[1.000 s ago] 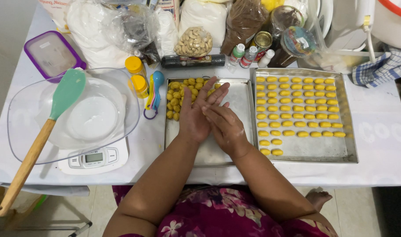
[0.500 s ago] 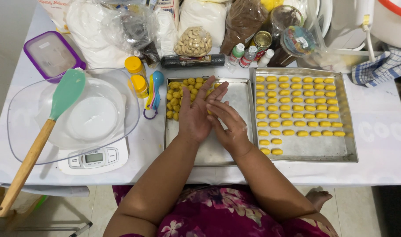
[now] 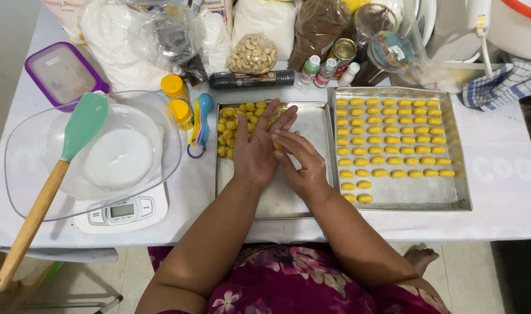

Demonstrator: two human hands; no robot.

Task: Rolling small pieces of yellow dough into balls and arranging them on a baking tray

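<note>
Far left: a purple-rimmed lidded container (image 3: 61,74) sits by the table edge. Beside it, a clear mixing bowl (image 3: 27,168) rests on a white kitchen scale (image 3: 123,212); a green spatula with a wooden handle (image 3: 50,186) leans across the bowl's rim. Two yellow-capped bottles (image 3: 177,99) and a bunch of coloured measuring spoons (image 3: 200,119) lie just right of the bowl.

Centre: a steel tray (image 3: 303,197) holds a heap of yellow dough balls (image 3: 233,125) in its upper left corner. Over this tray the left hand (image 3: 256,154) lies flat, palm up, fingers stretched toward the heap. The right hand (image 3: 300,157) lies flat across it, palm down, fingers spread. Neither hand is clenched; both are open and pressed together. Any dough between the palms is hidden, so I cannot tell whether a piece is there.

Change noted: over the last second the right hand has slid back along the left palm, toward the person, from a position nearer the left fingertips. The left hand has hardly moved. This reads as a rolling stroke between the palms, probably shaping one piece.

Right: a second steel tray (image 3: 460,197) carries neat rows of small yellow shaped pieces (image 3: 393,136); its lowest rows are short and the near part is bare. A blue checked cloth (image 3: 509,81) lies beyond it.
</note>
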